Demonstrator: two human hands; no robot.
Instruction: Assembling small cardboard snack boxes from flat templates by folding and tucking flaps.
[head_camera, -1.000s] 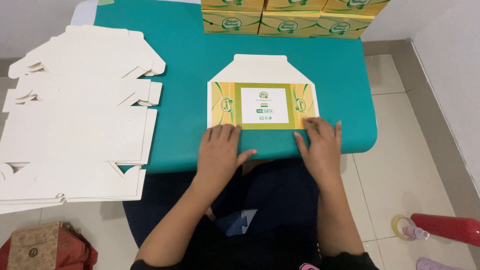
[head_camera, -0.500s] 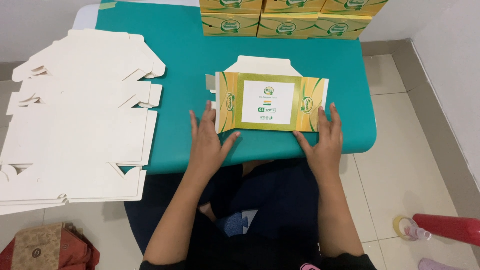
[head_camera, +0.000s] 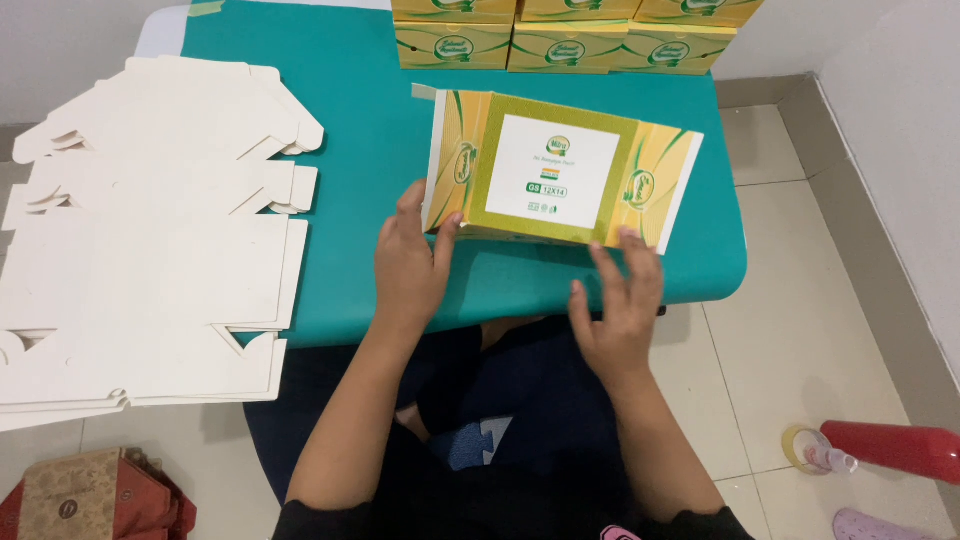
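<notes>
The work in hand looks like folding a flat printed carton into a box, and it appears to be at an early fold: the yellow and green carton (head_camera: 560, 170) lies on the teal table (head_camera: 370, 150) with its printed panel facing up, and its left and right side flaps are raised off the table.

The left hand (head_camera: 410, 265) is at the carton's near left corner. Its fingers are spread, not clamped, with the thumb and forefinger resting against the lower edge of the left flap. The right hand (head_camera: 620, 310) sits just near of the carton's near edge, toward the right. Its fingers are also apart, and the fingertips touch or almost touch that edge; I cannot tell which. Neither hand grips the carton, so it lies just beyond both hands, between them and the far side of the table.

Judging from this, the next move calls for a firm hold on both side flaps, so the creases bend squarely and the panel does not slide away across the smooth table.

A row of finished boxes (head_camera: 560, 35) in the same colours stands at the far edge of the table. A stack of flat white cardboard blanks (head_camera: 150, 250) covers the left part of the table and hangs over its edge. On the tiled floor at the right lies a red bottle (head_camera: 890, 450).
</notes>
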